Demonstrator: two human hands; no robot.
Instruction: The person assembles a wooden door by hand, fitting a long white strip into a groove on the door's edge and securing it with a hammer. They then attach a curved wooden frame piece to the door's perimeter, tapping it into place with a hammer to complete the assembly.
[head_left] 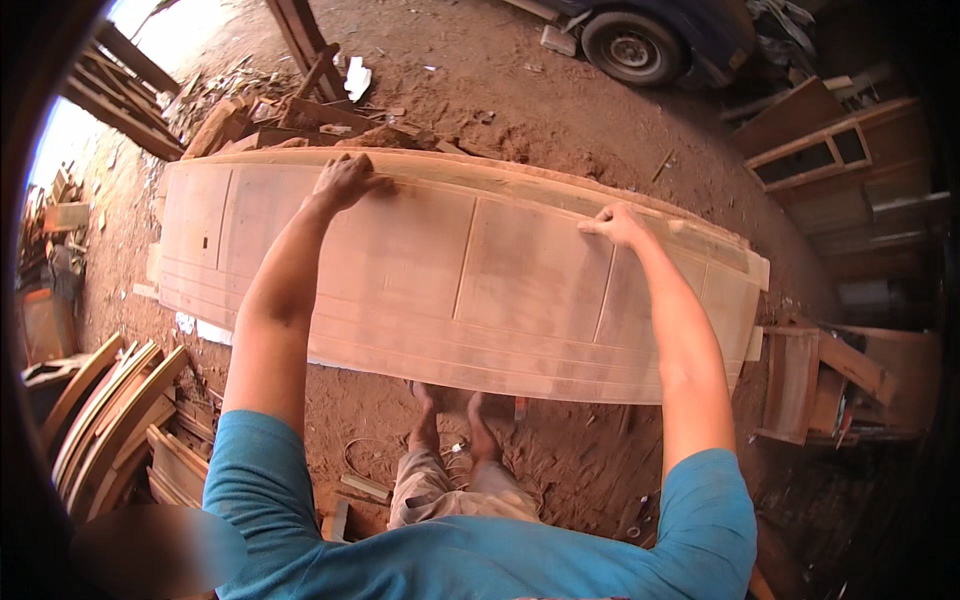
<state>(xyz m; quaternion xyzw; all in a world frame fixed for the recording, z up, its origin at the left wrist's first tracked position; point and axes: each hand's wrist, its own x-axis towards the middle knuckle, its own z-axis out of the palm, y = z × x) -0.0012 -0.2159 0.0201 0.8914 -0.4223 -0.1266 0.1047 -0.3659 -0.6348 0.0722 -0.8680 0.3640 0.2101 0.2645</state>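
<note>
On wooden panel (420, 250), left hand (346, 184), right hand (618, 226)

The person's left hand (347, 184) and right hand (618, 226) touch a wooden panel (410, 260) (grooves noted) near its far edge.

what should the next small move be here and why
Probably settle the left hand and right hand evenly at the far side of the wooden panel before shifting it: both are along that side, and its ends extend well past them, so it might swing.
</note>
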